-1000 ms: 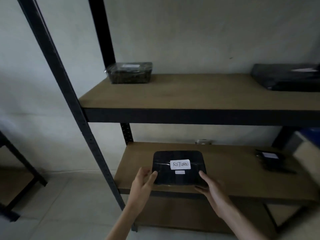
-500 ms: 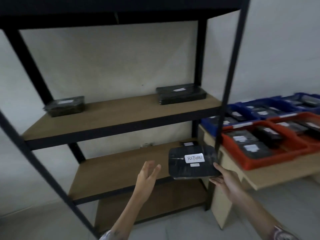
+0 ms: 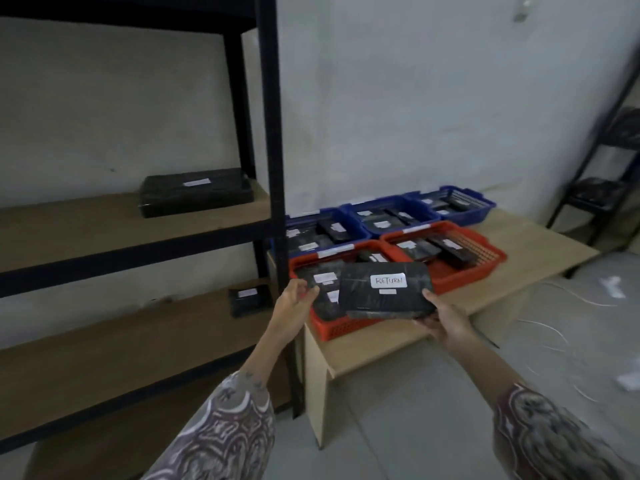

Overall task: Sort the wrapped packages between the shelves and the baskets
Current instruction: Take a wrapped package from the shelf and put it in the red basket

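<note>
A black wrapped package (image 3: 384,301) with a white "RETURN" label is held level in my right hand (image 3: 446,320), which grips its right end from below. It hovers over the near red basket (image 3: 343,329), which holds several labelled black packages. My left hand (image 3: 292,303) is at that basket's left rim, fingers loosely curved and holding nothing. A large wrapped package (image 3: 195,190) lies on the middle shelf (image 3: 104,230). A small one (image 3: 247,299) sits on the lower shelf (image 3: 138,341).
A second red basket (image 3: 485,261) and three blue baskets (image 3: 353,209) with packages stand on a low wooden table (image 3: 540,244). The rack's black post (image 3: 273,133) rises just left of the baskets. Another dark rack (image 3: 609,161) stands far right, with white cables (image 3: 554,327) on the floor.
My view has swung right from the shelves to the baskets. My right hand carried the RETURN package off the lower shelf to above the near red basket, and my left hand followed to its rim.
</note>
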